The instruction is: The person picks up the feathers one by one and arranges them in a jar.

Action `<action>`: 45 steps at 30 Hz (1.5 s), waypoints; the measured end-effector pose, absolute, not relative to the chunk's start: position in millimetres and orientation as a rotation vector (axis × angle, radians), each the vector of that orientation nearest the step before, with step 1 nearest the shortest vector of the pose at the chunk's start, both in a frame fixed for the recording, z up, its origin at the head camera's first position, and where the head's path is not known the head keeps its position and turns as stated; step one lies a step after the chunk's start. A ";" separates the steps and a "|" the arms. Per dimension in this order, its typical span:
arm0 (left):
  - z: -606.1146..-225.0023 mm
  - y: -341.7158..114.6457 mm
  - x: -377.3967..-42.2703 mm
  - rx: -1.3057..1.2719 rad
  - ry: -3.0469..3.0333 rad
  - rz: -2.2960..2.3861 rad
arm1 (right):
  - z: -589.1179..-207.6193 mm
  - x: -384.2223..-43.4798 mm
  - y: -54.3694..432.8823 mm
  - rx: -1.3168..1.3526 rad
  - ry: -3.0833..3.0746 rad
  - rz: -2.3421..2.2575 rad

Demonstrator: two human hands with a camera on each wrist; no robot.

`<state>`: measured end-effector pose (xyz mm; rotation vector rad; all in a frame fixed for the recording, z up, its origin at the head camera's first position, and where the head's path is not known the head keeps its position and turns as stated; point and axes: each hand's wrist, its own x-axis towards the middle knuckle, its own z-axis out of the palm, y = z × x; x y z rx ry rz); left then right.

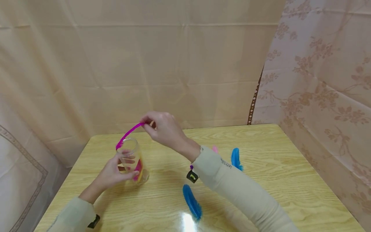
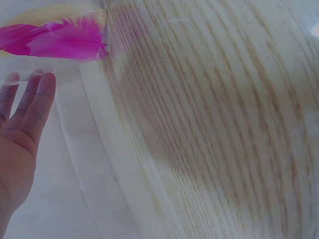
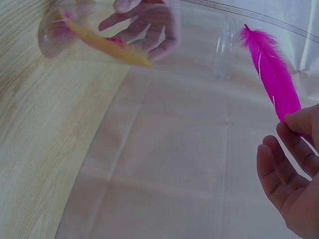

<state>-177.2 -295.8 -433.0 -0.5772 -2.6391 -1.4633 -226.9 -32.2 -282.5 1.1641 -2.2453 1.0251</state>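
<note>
Currently, magenta feather (image 1: pixel 128 132) pinched in right grip (image 1: pixel 166 131), far end near clear cup (image 1: pixel 134 156); left grip (image 1: pixel 113 172) holds cup.

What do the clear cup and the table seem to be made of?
Clear cup: smooth, transparent glass or plastic, since feathers show through its shiny wall; I cannot tell which. Table: wood or wood-look laminate, probably glossy, with streaky grain and a bright reflection.

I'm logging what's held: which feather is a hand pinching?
The magenta feather in the right hand, outside the glass. Another magenta one and a yellow one are inside it; the blue ones lie on the table.
</note>
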 end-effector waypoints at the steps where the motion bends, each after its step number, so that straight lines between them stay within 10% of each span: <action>1: -432.8 -295.6 -177.0 -0.578 -2.637 -1.465 | -282.8 -227.2 -32.0 1.162 -2.250 1.018; 45: -433.4 -294.1 -176.3 -0.562 -2.623 -1.511 | -295.7 -224.5 -50.1 1.263 -2.278 0.610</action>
